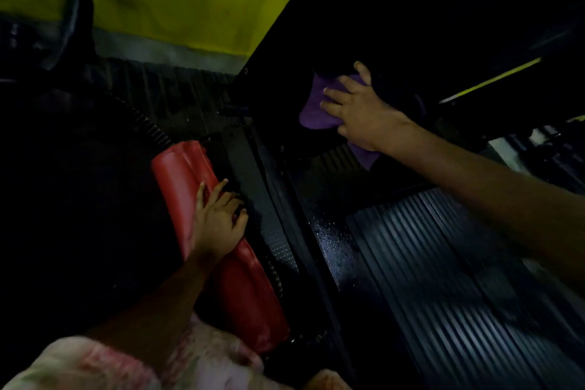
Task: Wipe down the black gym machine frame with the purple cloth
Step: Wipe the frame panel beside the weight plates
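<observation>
While the red pad (218,244) lies on a slant from upper left to lower right, the black gym machine frame (253,174) runs just to its right along much the same line, a long dark beam whose upper end meets a broad black panel (300,51) that rises toward the upper right. This frame looks matte black with a patterned tread strip low down, and it is dim enough that fine detail is lost. On the red pad rests the left hand (218,218), fingers spread and mostly straight, palm down, fingertips reaching over the pad's right edge toward the frame. Right of the pad, on the black panel, the purple cloth (316,104) is bunched and pressed flat. Over it lies the right hand (357,111), fingers extended and splayed, pushing the cloth against the panel. Farther right of the pad lies ribbed black matting (443,263).
</observation>
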`<action>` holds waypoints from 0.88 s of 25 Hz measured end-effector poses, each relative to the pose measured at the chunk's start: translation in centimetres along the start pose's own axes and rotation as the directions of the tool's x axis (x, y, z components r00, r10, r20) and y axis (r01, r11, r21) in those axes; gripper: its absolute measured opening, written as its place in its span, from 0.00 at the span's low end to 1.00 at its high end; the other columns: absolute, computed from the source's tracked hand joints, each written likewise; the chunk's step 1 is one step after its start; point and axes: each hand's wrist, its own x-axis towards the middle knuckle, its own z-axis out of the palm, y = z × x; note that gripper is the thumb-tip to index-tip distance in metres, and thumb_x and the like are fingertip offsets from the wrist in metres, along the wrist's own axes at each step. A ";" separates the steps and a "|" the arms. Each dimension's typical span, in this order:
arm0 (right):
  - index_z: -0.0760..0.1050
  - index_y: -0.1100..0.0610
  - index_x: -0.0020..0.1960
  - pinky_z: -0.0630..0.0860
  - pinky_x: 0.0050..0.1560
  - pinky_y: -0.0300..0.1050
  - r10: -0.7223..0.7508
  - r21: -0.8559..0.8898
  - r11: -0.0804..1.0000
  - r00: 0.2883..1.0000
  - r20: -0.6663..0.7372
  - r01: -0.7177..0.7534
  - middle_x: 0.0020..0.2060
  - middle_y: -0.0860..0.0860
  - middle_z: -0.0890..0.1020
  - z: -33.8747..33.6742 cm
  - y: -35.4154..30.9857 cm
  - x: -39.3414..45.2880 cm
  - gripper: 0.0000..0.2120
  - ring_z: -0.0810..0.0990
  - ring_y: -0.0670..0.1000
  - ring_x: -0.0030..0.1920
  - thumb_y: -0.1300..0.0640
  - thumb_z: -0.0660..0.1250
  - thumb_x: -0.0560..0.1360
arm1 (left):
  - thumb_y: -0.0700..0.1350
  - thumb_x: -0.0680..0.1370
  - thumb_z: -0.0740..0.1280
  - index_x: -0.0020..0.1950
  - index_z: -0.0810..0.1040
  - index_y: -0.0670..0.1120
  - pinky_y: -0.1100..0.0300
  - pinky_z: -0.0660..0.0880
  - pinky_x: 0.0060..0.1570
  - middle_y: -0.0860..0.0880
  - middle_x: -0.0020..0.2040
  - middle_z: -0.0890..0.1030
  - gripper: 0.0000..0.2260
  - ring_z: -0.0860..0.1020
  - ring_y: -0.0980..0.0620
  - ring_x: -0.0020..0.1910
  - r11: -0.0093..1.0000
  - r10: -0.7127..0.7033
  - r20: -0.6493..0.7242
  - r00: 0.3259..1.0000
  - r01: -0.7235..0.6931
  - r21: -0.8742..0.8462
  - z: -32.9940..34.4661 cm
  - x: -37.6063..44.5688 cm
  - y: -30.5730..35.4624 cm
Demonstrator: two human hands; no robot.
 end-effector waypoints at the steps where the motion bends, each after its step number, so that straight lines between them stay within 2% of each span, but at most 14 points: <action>1: 0.54 0.54 0.77 0.41 0.72 0.63 0.023 0.017 1.000 0.999 -0.027 -0.023 0.77 0.54 0.54 -0.3 0.7 -1.4 0.27 0.50 0.60 0.76 0.48 0.54 0.81 | 0.52 0.75 0.55 0.49 0.83 0.43 0.47 0.47 0.71 0.48 0.52 0.83 0.20 0.72 0.44 0.67 1.000 -0.011 0.020 1.000 0.011 -0.001 -0.2 0.0 0.1; 5: 0.51 0.52 0.77 0.31 0.68 0.57 0.110 -0.002 0.994 0.992 -0.053 -0.110 0.77 0.53 0.51 -1.3 3.8 -6.1 0.27 0.46 0.58 0.76 0.47 0.52 0.81 | 0.62 0.75 0.51 0.59 0.80 0.45 0.47 0.42 0.71 0.49 0.63 0.78 0.28 0.64 0.46 0.73 1.000 -0.025 0.181 0.983 0.026 -0.005 -0.9 0.1 -0.2; 7: 0.48 0.51 0.78 0.31 0.69 0.57 0.141 -0.024 0.990 0.989 -0.050 -0.142 0.77 0.52 0.49 -2.2 5.8 -8.3 0.27 0.44 0.58 0.76 0.47 0.51 0.82 | 0.66 0.74 0.51 0.66 0.75 0.46 0.49 0.38 0.71 0.50 0.69 0.72 0.32 0.58 0.48 0.76 0.998 -0.050 0.307 0.950 0.057 -0.013 -2.0 0.6 0.0; 8: 0.48 0.51 0.78 0.34 0.71 0.58 0.152 -0.033 0.988 0.987 -0.045 -0.154 0.77 0.53 0.48 -2.6 6.7 -9.4 0.27 0.44 0.58 0.76 0.46 0.51 0.82 | 0.65 0.75 0.54 0.70 0.71 0.46 0.50 0.37 0.72 0.50 0.72 0.68 0.31 0.55 0.49 0.77 0.996 -0.077 0.349 0.934 0.088 -0.016 -2.8 1.0 0.3; 10: 0.48 0.51 0.78 0.37 0.73 0.59 0.162 -0.010 0.987 0.985 -0.052 -0.163 0.77 0.53 0.48 -3.4 8.5 -11.4 0.27 0.44 0.58 0.76 0.46 0.50 0.82 | 0.56 0.79 0.62 0.75 0.61 0.42 0.51 0.40 0.73 0.46 0.77 0.60 0.30 0.53 0.49 0.77 0.993 -0.110 0.414 0.904 0.117 0.008 -4.8 2.2 1.5; 11: 0.48 0.51 0.78 0.37 0.73 0.60 0.171 0.001 0.985 0.984 -0.058 -0.171 0.78 0.53 0.48 -3.9 9.3 -12.3 0.27 0.43 0.58 0.76 0.46 0.50 0.82 | 0.53 0.79 0.63 0.75 0.59 0.40 0.51 0.44 0.73 0.44 0.77 0.58 0.30 0.55 0.47 0.77 0.996 -0.084 0.396 0.915 0.091 0.001 -5.8 2.9 2.3; 13: 0.48 0.51 0.78 0.37 0.72 0.61 0.211 0.007 0.978 0.976 -0.058 -0.211 0.77 0.53 0.49 -4.8 11.1 -14.6 0.27 0.44 0.58 0.77 0.46 0.51 0.82 | 0.50 0.76 0.63 0.72 0.65 0.36 0.49 0.51 0.73 0.39 0.74 0.63 0.29 0.62 0.41 0.73 0.996 0.076 0.281 0.957 -0.061 -0.063 -8.7 4.7 5.3; 15: 0.50 0.51 0.77 0.37 0.72 0.61 0.267 -0.002 0.964 0.960 -0.080 -0.268 0.77 0.53 0.51 -5.6 13.2 -17.1 0.27 0.47 0.58 0.77 0.47 0.52 0.81 | 0.48 0.73 0.61 0.67 0.71 0.36 0.51 0.54 0.72 0.38 0.71 0.68 0.26 0.67 0.39 0.70 0.965 0.257 0.167 0.952 -0.245 -0.088 -12.0 6.8 9.8; 16: 0.53 0.51 0.77 0.41 0.73 0.62 0.292 -0.003 0.956 0.948 -0.129 -0.295 0.77 0.53 0.55 -5.8 14.3 -18.3 0.27 0.51 0.58 0.76 0.47 0.55 0.80 | 0.48 0.73 0.60 0.65 0.73 0.37 0.54 0.53 0.72 0.38 0.70 0.70 0.24 0.68 0.41 0.69 0.936 0.351 0.099 0.931 -0.345 -0.074 -13.7 8.0 12.3; 17: 0.61 0.51 0.75 0.48 0.72 0.64 0.301 -0.033 0.950 0.935 -0.188 -0.312 0.74 0.53 0.63 -6.0 15.3 -19.6 0.27 0.59 0.59 0.74 0.46 0.61 0.78 | 0.48 0.74 0.59 0.64 0.74 0.38 0.56 0.53 0.72 0.39 0.68 0.71 0.22 0.68 0.42 0.69 0.891 0.454 0.027 0.891 -0.452 -0.042 -15.5 9.0 14.9; 19: 0.78 0.50 0.62 0.68 0.62 0.67 0.308 -0.135 0.924 0.906 -0.290 -0.357 0.61 0.52 0.79 -6.7 17.4 -21.9 0.28 0.77 0.58 0.62 0.45 0.75 0.64 | 0.48 0.73 0.59 0.61 0.75 0.39 0.55 0.53 0.72 0.39 0.67 0.72 0.21 0.67 0.45 0.68 0.775 0.632 -0.072 0.771 -0.630 0.060 -19.0 11.0 19.9; 20: 0.81 0.51 0.57 0.71 0.58 0.67 0.310 -0.155 0.912 0.885 -0.347 -0.381 0.56 0.52 0.82 -6.4 18.5 -22.7 0.28 0.81 0.58 0.57 0.45 0.78 0.58 | 0.48 0.73 0.59 0.61 0.75 0.39 0.54 0.54 0.72 0.40 0.68 0.72 0.21 0.66 0.45 0.69 0.722 0.691 -0.093 0.717 -0.681 0.122 -20.6 12.1 22.1; 21: 0.82 0.52 0.56 0.71 0.57 0.68 0.328 -0.144 0.905 0.872 -0.365 -0.400 0.55 0.52 0.83 -6.3 19.9 -23.8 0.29 0.81 0.59 0.55 0.46 0.79 0.57 | 0.48 0.72 0.58 0.61 0.75 0.39 0.52 0.54 0.72 0.40 0.69 0.71 0.21 0.66 0.44 0.70 0.679 0.732 -0.103 0.674 -0.710 0.185 -22.4 13.2 24.3; 22: 0.80 0.53 0.59 0.68 0.61 0.68 0.349 -0.114 0.902 0.860 -0.372 -0.415 0.57 0.53 0.82 -6.5 21.0 -24.8 0.29 0.80 0.60 0.58 0.47 0.79 0.59 | 0.49 0.72 0.58 0.61 0.75 0.39 0.51 0.54 0.72 0.39 0.69 0.71 0.22 0.66 0.43 0.70 0.650 0.756 -0.118 0.644 -0.720 0.243 -24.2 14.2 26.2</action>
